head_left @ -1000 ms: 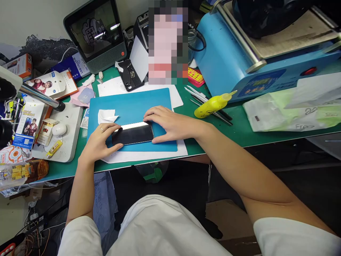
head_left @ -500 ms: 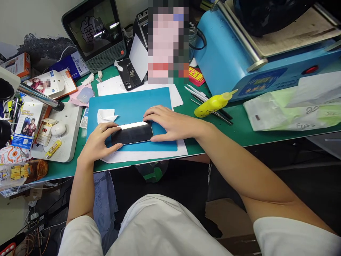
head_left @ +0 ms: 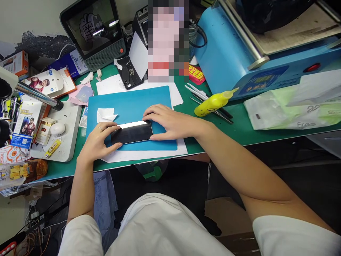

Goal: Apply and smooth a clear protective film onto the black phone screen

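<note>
A black smartphone [head_left: 133, 133] lies lengthwise on a blue mat [head_left: 130, 101], its dark screen facing up with a bright reflection along the far edge. My left hand [head_left: 99, 140] grips its left end, thumb at the near corner and fingers at the far one. At the right end, my right hand [head_left: 167, 122] holds the phone the same way, thumb near and fingers far. Just beyond my left hand sits a folded white wipe [head_left: 106, 115] on the mat.
A yellow bottle [head_left: 213, 103] and several thin tools lie right of the mat. Behind them stands a blue machine [head_left: 221, 53]. An open black phone case [head_left: 130, 73] and a display screen [head_left: 92, 30] are at the back. Boxes and a white tray [head_left: 71, 121] crowd the left.
</note>
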Tool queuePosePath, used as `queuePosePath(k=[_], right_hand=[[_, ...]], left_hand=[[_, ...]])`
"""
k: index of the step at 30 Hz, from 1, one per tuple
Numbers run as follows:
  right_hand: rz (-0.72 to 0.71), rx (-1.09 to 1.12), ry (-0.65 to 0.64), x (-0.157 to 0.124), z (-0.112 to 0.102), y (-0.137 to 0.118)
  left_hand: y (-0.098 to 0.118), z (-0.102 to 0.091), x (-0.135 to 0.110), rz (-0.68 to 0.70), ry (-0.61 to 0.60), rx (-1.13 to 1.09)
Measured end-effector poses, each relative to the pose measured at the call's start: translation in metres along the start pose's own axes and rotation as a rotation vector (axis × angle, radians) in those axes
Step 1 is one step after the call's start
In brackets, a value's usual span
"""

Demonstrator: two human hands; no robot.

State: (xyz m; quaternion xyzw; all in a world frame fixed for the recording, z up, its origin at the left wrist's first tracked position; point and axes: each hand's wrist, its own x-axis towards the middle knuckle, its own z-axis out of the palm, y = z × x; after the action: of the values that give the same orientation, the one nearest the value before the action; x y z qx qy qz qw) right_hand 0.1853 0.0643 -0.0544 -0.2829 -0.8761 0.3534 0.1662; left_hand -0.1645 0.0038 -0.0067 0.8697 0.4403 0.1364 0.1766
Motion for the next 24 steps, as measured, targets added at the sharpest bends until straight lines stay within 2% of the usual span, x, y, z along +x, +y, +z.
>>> queuePosePath(k=[12, 24], right_hand=[[-0.018, -0.025, 0.009, -0.0003, 0.0009, 0.0011], [0.002, -0.002, -0.011, 0.0001, -0.0012, -0.0022]], left_hand=[[0.0017, -0.0017, -0.0007, -0.062, -0.030, -0.010], [0.0014, -0.0013, 0.0003, -0.015, -0.009, -0.010]])
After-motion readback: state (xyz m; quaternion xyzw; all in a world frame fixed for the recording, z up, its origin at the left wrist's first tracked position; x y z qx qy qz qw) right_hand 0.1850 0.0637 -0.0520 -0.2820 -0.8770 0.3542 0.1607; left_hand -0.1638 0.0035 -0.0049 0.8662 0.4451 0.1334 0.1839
